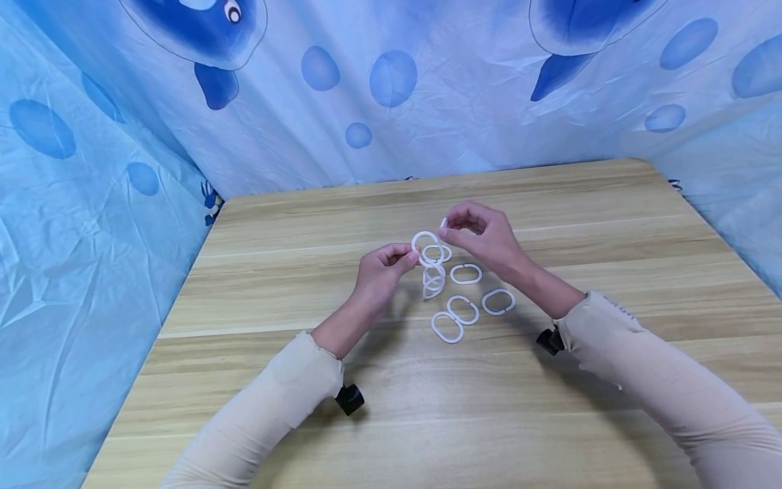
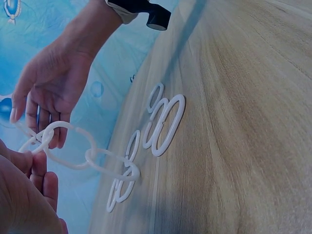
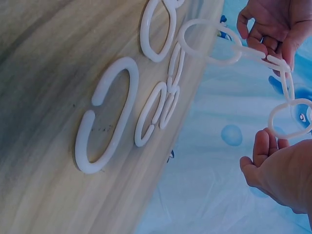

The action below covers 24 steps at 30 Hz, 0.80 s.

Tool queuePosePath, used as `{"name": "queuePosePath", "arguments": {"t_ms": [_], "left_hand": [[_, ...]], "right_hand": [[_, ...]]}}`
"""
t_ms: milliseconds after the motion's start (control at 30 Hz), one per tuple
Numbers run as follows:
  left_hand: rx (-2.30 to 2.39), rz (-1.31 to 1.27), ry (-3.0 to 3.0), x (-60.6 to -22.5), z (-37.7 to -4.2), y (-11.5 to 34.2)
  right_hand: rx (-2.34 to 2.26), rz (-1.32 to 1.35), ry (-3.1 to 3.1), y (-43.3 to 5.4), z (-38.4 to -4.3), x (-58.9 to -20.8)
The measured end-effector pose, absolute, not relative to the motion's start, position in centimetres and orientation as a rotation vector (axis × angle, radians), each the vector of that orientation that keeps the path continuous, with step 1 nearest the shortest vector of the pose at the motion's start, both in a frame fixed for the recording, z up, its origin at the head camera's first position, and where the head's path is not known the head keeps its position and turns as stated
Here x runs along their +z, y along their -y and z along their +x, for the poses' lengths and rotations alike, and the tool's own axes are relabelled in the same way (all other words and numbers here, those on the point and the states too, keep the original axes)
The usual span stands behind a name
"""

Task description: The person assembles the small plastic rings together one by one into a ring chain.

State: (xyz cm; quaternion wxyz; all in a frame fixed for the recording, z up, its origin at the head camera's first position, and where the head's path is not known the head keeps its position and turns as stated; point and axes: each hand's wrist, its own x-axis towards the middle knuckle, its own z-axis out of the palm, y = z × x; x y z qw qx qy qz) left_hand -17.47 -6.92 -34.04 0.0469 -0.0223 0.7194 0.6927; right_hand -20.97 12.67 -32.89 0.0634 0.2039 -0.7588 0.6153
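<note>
Above pale wood (image 1: 489,407), left hand (image 1: 383,272) and two-o'clock right hand (image 1: 482,234) pinch white oval plastic links (image 1: 425,233), likely light, stiff; grip opposite gaps.

White oval links, a narrow gap visible in several, dangle as a chain (image 2: 68,165) from the left hand (image 1: 381,272), which pinches an upper ring (image 1: 425,233). At one o'clock from that ring, I see the right hand (image 1: 479,231) pinching another link (image 1: 444,223), nearly edge-on. Four loose links (image 1: 466,282) lie flat, two toward four o'clock, two toward five, the latter pair close together; at least two more lie near the chain, partly masked.
</note>
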Motion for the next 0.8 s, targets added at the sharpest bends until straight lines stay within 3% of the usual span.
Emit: {"name": "queuePosePath", "arguments": {"t_ms": [800], "left_hand": [[2.111, -0.049, -2.214, -34.45, -17.4, 7.21]], "right_hand": [[1.976, 0.583, 2.371, -11.71, -20.53, -33.07]]}}
